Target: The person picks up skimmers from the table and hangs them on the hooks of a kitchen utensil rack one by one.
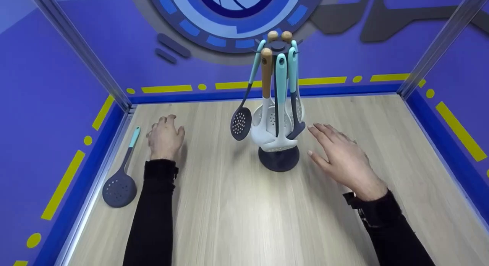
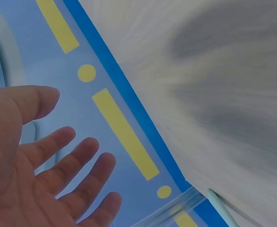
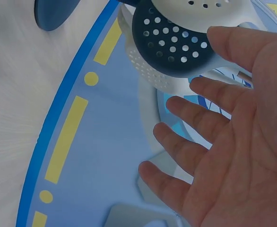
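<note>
A utensil stand (image 1: 279,163) with a round dark base carries several hanging kitchen utensils, some with mint handles and some with wooden ones. Among them are a dark skimmer (image 1: 241,124) on the left side and a white ladle (image 1: 263,136) in front. My right hand (image 1: 342,159) hovers just right of the stand, fingers extended and spread, holding nothing. In the right wrist view a dark perforated head (image 3: 174,45) shows beyond the fingertips. My left hand (image 1: 165,138) is over the left part of the table, fingers relaxed and holding nothing. Beside it lies a dark slotted turner (image 1: 119,189) with a mint handle.
The wooden table (image 1: 229,212) is bordered by blue printed panels (image 1: 214,73) at the back and both sides. Metal corner posts (image 1: 439,44) rise at the back corners, and a metal rail runs along the left edge near the turner.
</note>
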`<act>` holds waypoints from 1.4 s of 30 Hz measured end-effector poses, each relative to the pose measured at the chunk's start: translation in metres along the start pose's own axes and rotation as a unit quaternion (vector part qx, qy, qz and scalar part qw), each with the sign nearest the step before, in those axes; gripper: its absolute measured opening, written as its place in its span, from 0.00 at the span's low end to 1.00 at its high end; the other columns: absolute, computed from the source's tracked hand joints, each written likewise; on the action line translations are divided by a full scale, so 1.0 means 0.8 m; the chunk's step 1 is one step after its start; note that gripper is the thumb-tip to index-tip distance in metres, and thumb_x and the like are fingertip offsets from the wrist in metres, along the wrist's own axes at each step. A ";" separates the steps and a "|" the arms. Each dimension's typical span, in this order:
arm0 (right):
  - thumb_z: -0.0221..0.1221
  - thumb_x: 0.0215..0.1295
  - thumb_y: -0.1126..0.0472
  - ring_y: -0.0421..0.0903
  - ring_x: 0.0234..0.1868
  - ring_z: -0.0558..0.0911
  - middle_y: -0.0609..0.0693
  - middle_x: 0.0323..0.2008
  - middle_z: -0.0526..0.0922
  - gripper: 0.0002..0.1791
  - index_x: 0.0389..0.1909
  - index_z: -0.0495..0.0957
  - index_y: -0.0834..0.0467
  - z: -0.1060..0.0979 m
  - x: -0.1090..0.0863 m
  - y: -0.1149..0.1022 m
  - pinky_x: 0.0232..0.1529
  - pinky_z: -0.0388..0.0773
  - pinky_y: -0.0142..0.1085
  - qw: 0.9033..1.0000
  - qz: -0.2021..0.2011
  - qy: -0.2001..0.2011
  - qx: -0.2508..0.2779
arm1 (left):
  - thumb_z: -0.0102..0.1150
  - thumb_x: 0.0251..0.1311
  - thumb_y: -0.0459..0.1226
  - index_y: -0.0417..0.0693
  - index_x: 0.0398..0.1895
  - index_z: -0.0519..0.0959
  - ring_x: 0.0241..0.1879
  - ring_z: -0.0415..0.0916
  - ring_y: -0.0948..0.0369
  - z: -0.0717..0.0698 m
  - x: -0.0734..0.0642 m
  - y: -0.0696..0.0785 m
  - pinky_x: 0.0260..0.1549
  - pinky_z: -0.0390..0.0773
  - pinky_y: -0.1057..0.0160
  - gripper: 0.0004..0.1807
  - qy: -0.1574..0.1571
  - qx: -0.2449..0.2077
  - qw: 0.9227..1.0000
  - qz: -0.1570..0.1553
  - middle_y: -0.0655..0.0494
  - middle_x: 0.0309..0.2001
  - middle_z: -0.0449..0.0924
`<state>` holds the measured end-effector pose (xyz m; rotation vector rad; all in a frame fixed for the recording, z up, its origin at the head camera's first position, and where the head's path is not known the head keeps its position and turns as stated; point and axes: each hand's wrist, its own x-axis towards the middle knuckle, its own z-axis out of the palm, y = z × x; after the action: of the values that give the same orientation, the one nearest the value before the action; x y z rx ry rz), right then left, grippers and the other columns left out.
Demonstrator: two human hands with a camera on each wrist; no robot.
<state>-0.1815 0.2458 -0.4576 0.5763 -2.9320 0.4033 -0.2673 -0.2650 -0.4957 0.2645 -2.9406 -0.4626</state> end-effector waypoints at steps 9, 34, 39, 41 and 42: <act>0.65 0.89 0.48 0.71 0.90 0.71 0.63 0.90 0.70 0.40 0.93 0.66 0.57 -0.004 -0.003 -0.004 0.79 0.74 0.81 1.000 0.000 -0.004 0.003 | 0.56 0.90 0.45 0.38 0.87 0.71 0.78 0.76 0.27 -0.009 0.001 -0.021 0.72 0.81 0.22 0.32 -0.024 0.010 0.999 -0.028 0.28 0.83 0.73; 0.68 0.86 0.49 0.68 0.88 0.75 0.63 0.88 0.75 0.40 0.92 0.68 0.55 -0.010 -0.007 -0.020 0.79 0.79 0.74 0.999 -0.041 0.029 0.000 | 0.54 0.88 0.46 0.28 0.85 0.68 0.76 0.72 0.16 -0.020 0.006 -0.082 0.70 0.77 0.13 0.36 -0.068 0.031 0.992 -0.102 0.18 0.81 0.70; 0.68 0.87 0.48 0.68 0.87 0.76 0.63 0.88 0.75 0.41 0.92 0.67 0.54 -0.011 -0.008 -0.023 0.79 0.80 0.74 0.999 -0.045 0.029 -0.006 | 0.53 0.88 0.47 0.27 0.86 0.66 0.75 0.73 0.17 -0.024 0.003 -0.091 0.69 0.80 0.16 0.37 -0.077 0.034 0.990 -0.116 0.17 0.79 0.71; 0.68 0.87 0.48 0.68 0.87 0.76 0.63 0.88 0.75 0.41 0.93 0.67 0.53 -0.012 -0.008 -0.025 0.78 0.80 0.74 0.998 -0.047 0.028 -0.008 | 0.52 0.89 0.47 0.26 0.87 0.64 0.76 0.72 0.16 -0.026 0.002 -0.094 0.70 0.80 0.16 0.39 -0.086 0.033 0.988 -0.123 0.16 0.80 0.69; 0.68 0.87 0.48 0.68 0.87 0.77 0.62 0.88 0.75 0.41 0.93 0.67 0.53 -0.012 -0.009 -0.026 0.77 0.81 0.75 0.998 -0.048 0.028 -0.009 | 0.51 0.89 0.47 0.26 0.88 0.63 0.77 0.71 0.15 -0.027 0.001 -0.096 0.70 0.79 0.15 0.39 -0.092 0.033 0.987 -0.126 0.16 0.80 0.68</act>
<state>-0.1663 0.2327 -0.4446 0.6882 -2.8391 0.3766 -0.2531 -0.3433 -0.4992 0.6422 -3.1196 -0.4432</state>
